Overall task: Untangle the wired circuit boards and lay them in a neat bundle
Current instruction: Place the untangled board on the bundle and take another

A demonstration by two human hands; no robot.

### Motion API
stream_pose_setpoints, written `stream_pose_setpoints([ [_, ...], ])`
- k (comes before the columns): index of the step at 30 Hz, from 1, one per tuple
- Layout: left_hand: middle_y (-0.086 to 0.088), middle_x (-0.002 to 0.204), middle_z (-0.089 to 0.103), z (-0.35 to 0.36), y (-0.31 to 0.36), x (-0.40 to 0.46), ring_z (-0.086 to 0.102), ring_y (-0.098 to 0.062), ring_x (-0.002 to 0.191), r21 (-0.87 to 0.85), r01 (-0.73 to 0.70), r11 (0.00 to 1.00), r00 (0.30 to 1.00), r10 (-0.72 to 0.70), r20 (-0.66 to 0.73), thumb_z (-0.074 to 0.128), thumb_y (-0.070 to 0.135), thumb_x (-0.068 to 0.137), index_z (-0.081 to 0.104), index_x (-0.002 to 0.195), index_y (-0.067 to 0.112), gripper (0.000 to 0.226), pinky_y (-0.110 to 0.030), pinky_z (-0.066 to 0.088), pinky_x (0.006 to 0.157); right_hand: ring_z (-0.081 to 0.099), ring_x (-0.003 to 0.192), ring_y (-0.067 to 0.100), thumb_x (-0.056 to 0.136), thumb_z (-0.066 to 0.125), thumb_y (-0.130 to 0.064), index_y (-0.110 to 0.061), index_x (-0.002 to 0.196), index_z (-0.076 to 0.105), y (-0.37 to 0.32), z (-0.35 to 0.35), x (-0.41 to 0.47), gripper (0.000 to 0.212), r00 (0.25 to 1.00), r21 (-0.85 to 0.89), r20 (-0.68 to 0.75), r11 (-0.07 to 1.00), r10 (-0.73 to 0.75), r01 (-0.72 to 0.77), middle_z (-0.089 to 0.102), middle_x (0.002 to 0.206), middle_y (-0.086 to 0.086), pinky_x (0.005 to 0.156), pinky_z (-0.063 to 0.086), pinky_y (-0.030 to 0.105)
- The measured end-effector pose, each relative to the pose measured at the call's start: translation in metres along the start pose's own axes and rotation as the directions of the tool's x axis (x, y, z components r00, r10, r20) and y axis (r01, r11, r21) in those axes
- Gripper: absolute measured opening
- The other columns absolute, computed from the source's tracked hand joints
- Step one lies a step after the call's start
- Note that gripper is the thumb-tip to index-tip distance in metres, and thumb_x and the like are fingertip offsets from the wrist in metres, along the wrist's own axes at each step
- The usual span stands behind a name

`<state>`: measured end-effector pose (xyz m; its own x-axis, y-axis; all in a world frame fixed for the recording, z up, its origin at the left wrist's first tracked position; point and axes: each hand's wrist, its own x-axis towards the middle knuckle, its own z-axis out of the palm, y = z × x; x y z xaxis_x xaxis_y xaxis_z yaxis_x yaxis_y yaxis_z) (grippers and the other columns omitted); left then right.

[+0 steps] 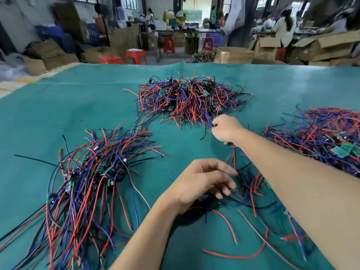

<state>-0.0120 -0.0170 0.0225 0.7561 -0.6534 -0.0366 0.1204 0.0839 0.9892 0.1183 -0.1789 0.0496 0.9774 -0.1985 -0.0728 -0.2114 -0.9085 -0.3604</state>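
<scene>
On green table cloth (58,114): tangled pile (191,96), far centre; straightened bundle (81,184), near left; third heap (323,137), right, cut off by the frame edge. Right hand (226,128) pinched wire ends at the far pile's near edge. Left hand (202,182), fingers loosely spread, rested on a small tangle (251,184) partly hidden under the right forearm; boards there hard to make out.
</scene>
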Motion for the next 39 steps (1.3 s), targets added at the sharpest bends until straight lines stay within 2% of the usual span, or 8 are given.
stream_pose_setpoints([
  [2,-0.016,0.085,0.067,0.000,0.000,0.000,0.060,-0.017,0.064,-0.015,0.004,1.000,1.000,-0.004,-0.015,0.048,-0.006,0.096,0.066,0.102,0.004,0.022,-0.020,0.049,0.058,0.067,0.060,0.029,0.092,0.051,-0.006,-0.001,0.097,0.067,-0.002,-0.003,0.000,0.017,0.999,0.121,-0.016,0.992,0.049,-0.046,0.071,0.086,0.019,0.050,0.050,0.025],
  [6,-0.016,0.083,0.067,-0.001,-0.001,0.002,0.061,-0.017,0.063,-0.068,0.009,0.998,0.998,-0.013,-0.061,0.047,-0.008,0.095,0.066,0.100,0.002,0.022,-0.020,0.050,0.058,0.063,0.061,0.029,0.090,0.063,-0.010,-0.001,0.105,0.073,0.003,-0.014,-0.012,0.020,0.987,0.448,-0.076,0.889,0.142,-0.093,0.074,0.087,0.021,0.049,0.048,0.027],
  [13,-0.021,0.097,0.067,0.000,-0.001,0.007,0.067,-0.022,0.067,-0.250,-0.017,0.968,0.974,-0.040,-0.224,0.052,-0.007,0.094,0.058,0.113,-0.003,0.021,-0.023,0.054,0.058,0.044,0.040,0.016,0.081,0.076,-0.024,-0.015,0.084,0.080,0.017,-0.021,-0.082,0.011,0.995,0.597,-0.095,0.801,0.021,0.040,0.050,0.050,0.005,0.046,0.035,0.024],
  [16,-0.024,0.108,0.066,-0.002,-0.001,0.009,0.069,-0.027,0.074,-0.309,-0.032,0.951,0.966,-0.050,-0.254,0.046,0.000,0.100,0.056,0.119,-0.006,0.022,-0.025,0.055,0.060,0.050,0.039,0.000,0.085,0.074,-0.022,-0.017,0.082,0.082,0.019,-0.016,-0.123,0.010,0.984,0.679,-0.083,0.714,-0.158,0.172,0.063,0.053,-0.012,0.039,0.033,0.010],
  [19,-0.022,0.101,0.068,-0.003,0.002,0.009,0.068,-0.029,0.071,-0.381,-0.023,0.924,0.963,-0.082,-0.258,0.041,0.005,0.100,0.054,0.123,-0.009,0.030,-0.029,0.056,0.058,0.065,0.063,-0.005,0.089,0.074,-0.015,-0.021,0.081,0.084,0.024,-0.003,-0.154,0.014,0.955,0.709,-0.075,0.658,-0.285,0.252,0.077,0.072,-0.010,0.058,0.043,0.005],
  [23,-0.025,0.107,0.072,-0.007,0.005,0.010,0.066,-0.029,0.070,-0.456,-0.012,0.890,0.960,-0.118,-0.254,0.040,0.012,0.099,0.056,0.117,-0.003,0.029,-0.031,0.057,0.058,0.047,0.048,-0.003,0.088,0.075,-0.017,-0.017,0.063,0.079,0.037,0.000,-0.165,0.026,0.942,0.686,-0.153,0.654,-0.298,0.318,0.061,0.048,-0.011,0.054,0.033,0.009],
  [33,-0.017,0.083,0.068,-0.007,-0.006,0.009,0.062,-0.019,0.061,-0.333,-0.044,0.942,0.963,-0.049,-0.264,0.061,0.008,0.092,0.061,0.105,-0.005,0.018,-0.026,0.054,0.055,0.059,0.061,0.006,0.080,0.071,-0.038,-0.019,0.065,0.080,0.025,0.012,-0.174,0.026,0.856,0.711,0.165,0.661,-0.490,0.241,0.075,0.068,0.005,0.068,0.041,0.013],
  [39,-0.014,0.079,0.066,-0.010,-0.007,0.007,0.062,-0.018,0.065,-0.274,-0.072,0.959,0.966,-0.002,-0.260,0.058,0.004,0.094,0.064,0.098,0.003,0.006,-0.021,0.052,0.060,0.050,0.043,0.011,0.094,0.071,-0.027,-0.016,0.078,0.072,0.043,0.012,-0.156,0.019,0.997,0.787,-0.076,0.612,-0.032,0.080,0.063,0.055,-0.003,0.040,0.038,0.025],
])
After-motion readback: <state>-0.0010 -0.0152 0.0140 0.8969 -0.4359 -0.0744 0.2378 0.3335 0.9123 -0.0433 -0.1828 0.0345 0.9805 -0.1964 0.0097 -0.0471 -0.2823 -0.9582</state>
